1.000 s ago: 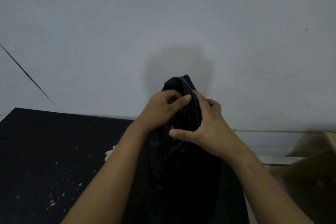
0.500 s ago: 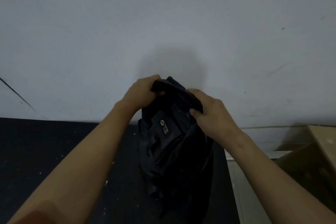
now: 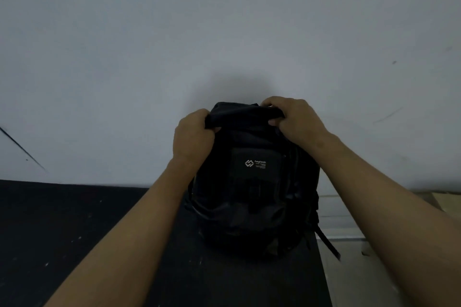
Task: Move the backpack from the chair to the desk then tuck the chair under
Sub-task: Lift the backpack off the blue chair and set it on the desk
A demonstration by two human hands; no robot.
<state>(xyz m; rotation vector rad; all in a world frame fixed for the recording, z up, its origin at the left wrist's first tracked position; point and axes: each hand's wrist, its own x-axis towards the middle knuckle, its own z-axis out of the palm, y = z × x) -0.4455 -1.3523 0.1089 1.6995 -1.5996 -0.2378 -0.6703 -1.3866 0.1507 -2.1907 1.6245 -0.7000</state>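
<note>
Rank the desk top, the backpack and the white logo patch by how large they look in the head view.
1. Desk top, largest, cut off by the frame.
2. Backpack, standing on it at the wall.
3. White logo, far the smallest.

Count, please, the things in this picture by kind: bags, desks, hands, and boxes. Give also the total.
Backpacks: 1, the black backpack, standing upright on the desk near its right edge.
Desks: 1, the black desk.
Hands: 2, the left hand and the right hand, each with a grip on the backpack's top.
Boxes: 1, a cardboard box, only partly in view at the right edge.
Total: 5
</note>
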